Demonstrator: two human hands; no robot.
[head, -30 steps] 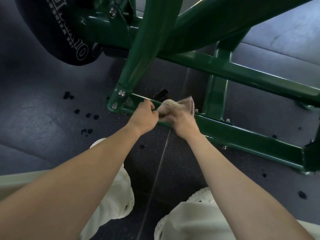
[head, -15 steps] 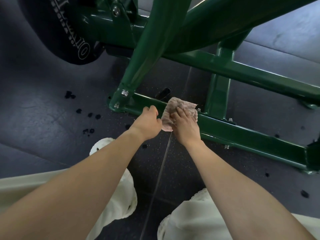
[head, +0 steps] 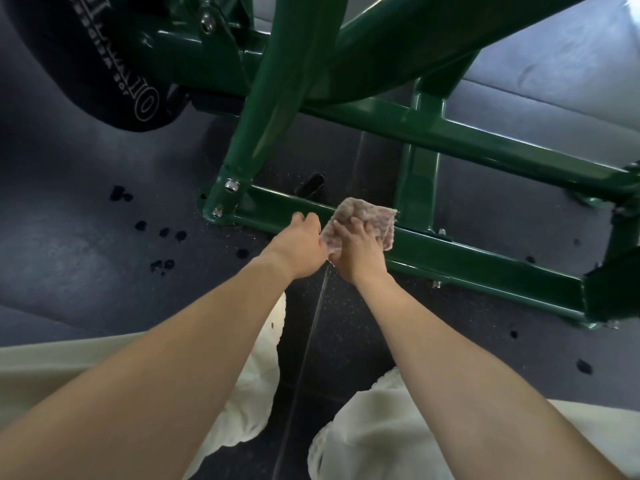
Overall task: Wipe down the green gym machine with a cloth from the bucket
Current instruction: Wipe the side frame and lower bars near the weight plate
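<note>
The green gym machine [head: 485, 268] fills the upper half of the head view, its low base rail running from the bolted corner at left to the right edge. A pinkish-beige cloth [head: 370, 216] lies spread over that rail near its middle. My right hand [head: 356, 251] presses on the cloth with its fingers laid across it. My left hand [head: 301, 244] sits just left of it, fingers curled at the cloth's left edge, apparently pinching it. The bucket is out of view.
A black weight plate [head: 86, 74] with white lettering hangs at the upper left. Dark wet spots [head: 162, 233] dot the rubber floor left of the frame. My pale trouser legs and shoes [head: 249, 375] are at the bottom. A slanted green post [head: 273, 98] rises above my hands.
The cloth, bunched in both hands a second ago, now lies spread flat over the rail. My right hand has gone from gripping it to pressing on it.
</note>
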